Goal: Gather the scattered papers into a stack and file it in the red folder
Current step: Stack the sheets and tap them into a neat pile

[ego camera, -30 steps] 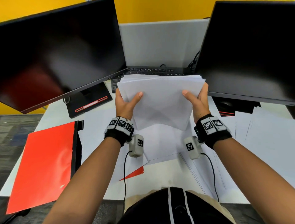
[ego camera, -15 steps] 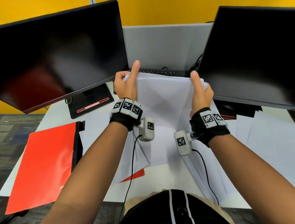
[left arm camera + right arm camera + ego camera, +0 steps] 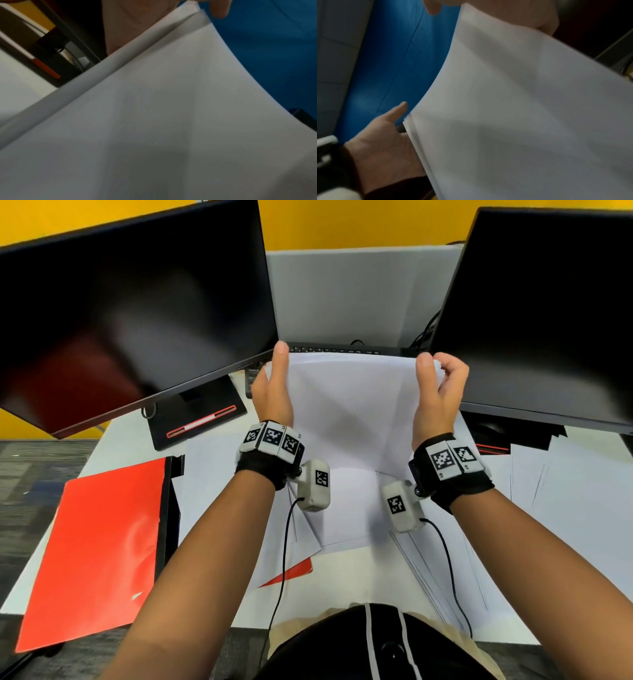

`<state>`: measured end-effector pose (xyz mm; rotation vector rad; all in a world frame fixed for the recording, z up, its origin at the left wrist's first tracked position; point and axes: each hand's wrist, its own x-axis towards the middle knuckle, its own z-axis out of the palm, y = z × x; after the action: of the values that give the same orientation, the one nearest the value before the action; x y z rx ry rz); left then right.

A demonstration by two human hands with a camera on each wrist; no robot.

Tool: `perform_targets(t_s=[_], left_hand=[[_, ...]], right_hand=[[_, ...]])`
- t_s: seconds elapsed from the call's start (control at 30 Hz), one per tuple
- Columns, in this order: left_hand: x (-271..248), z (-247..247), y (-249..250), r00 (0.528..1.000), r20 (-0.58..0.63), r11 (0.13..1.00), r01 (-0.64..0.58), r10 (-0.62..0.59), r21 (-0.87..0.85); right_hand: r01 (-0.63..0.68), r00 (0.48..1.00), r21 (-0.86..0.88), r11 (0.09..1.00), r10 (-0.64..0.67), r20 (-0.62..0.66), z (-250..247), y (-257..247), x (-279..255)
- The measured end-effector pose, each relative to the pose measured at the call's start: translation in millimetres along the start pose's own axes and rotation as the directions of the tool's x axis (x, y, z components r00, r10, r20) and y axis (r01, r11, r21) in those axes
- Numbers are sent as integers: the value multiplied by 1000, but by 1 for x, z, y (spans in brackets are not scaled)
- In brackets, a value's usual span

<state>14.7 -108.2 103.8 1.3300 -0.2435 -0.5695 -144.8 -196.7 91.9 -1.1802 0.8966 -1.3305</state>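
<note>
Paper stack (image 3: 352, 405) now stood on end, gripped at both sides by left hand (image 3: 272, 395) and right hand (image 3: 438, 395); edges being squared before filing.

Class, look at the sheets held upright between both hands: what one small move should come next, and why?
Probably tap the stack down on the desk to square its edges. The left hand and right hand hold its sides upright, layers along its side edge still look stepped, and loose papers remain.
</note>
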Motion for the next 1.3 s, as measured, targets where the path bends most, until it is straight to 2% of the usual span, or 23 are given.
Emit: perform_targets(t_s=[0.07, 0.1, 0.17, 0.27, 0.33, 0.5, 0.6, 0.73, 0.83, 0.93, 1.0, 1.13, 1.23, 1.3], left_hand=[[2, -5, -6, 977, 187, 975, 132, -98, -177], [2, -9, -11, 964, 241, 954, 173, -113, -246], [2, -15, -22, 956, 262, 941, 203, -131, -270], [-2, -24, -40, 977, 175, 963, 157, -119, -220], [-6, -25, -48, 981, 171, 978, 117, -87, -174], [-7, -28, -69, 991, 72, 991, 114, -109, -66], [-5, -32, -75, 993, 76, 996, 88, -86, -23], [-6, -29, -77, 994, 85, 997, 66, -68, 36], [-6, -23, -78, 997, 58, 997, 56, -58, 46], [-3, -21, -76, 996, 6, 988, 92, -94, 124], [0, -24, -74, 997, -9, 974, 76, -76, 213], [9, -37, -62, 999, 48, 898, 1, -24, 441], [9, -58, -59, 992, 48, 838, 72, -116, 542], [7, -75, -63, 958, 37, 786, 210, -284, 582]], right_hand=[[40, 995, 48, 998, -44, 89, -9, 8, 0], [38, 989, 66, 997, -47, 140, -13, 14, 0], [-9, 973, 44, 999, -2, 232, -21, 26, 1], [-125, 950, -83, 989, 143, 276, -26, 43, -3], [-174, 941, -130, 976, 203, 270, -26, 53, -7], [-244, 942, -133, 961, 267, 203, -24, 68, -13], [-269, 941, -141, 953, 291, 170, -29, 77, -10], [-287, 926, -184, 940, 322, 200, -24, 85, -8], [-273, 933, -203, 941, 310, 182, -21, 88, -6], [-197, 950, -258, 946, 249, 187, -23, 89, -2], [-140, 960, -292, 946, 203, 195, -21, 87, -2], [-63, 965, -362, 930, 150, 216, -8, 80, 0], [-131, 936, -531, 837, 281, 211, -1, 82, 0], [-192, 895, -651, 735, 404, 192, -6, 90, -1]])
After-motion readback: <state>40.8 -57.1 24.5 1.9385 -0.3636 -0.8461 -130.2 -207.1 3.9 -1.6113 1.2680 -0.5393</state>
